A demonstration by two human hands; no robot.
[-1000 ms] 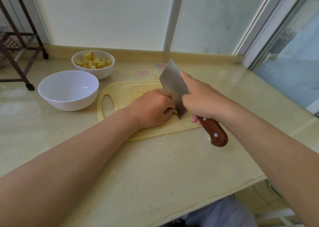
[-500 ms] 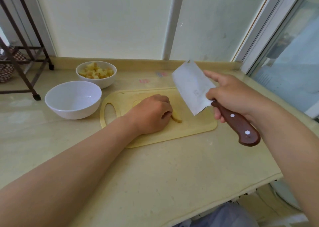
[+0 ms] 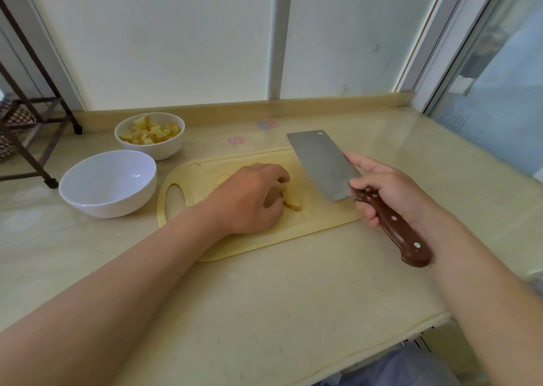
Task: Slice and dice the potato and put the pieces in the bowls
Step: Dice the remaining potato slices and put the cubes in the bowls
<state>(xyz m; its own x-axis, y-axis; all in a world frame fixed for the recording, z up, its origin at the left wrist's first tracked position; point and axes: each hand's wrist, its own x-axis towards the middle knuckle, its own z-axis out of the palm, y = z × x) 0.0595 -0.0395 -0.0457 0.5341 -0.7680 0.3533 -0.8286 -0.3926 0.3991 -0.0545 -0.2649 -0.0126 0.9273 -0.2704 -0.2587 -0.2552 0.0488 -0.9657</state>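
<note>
A pale yellow cutting board (image 3: 317, 215) lies on the counter. My left hand (image 3: 249, 197) rests on it with fingers curled over a piece of potato (image 3: 292, 203), of which only the right end shows. My right hand (image 3: 390, 191) grips the brown handle of a cleaver (image 3: 323, 165), its blade raised over the board's right end, apart from the potato. An empty white bowl (image 3: 108, 183) stands left of the board. Behind it a smaller white bowl (image 3: 150, 134) holds several potato cubes.
A dark metal rack (image 3: 35, 115) stands at the far left of the counter. A window frame and glass (image 3: 484, 71) run along the right side. The counter's front edge (image 3: 382, 344) lies near my body.
The cleaver has lifted off the potato and swung to the right, its flat side now facing up. My left hand has stayed on the potato piece.
</note>
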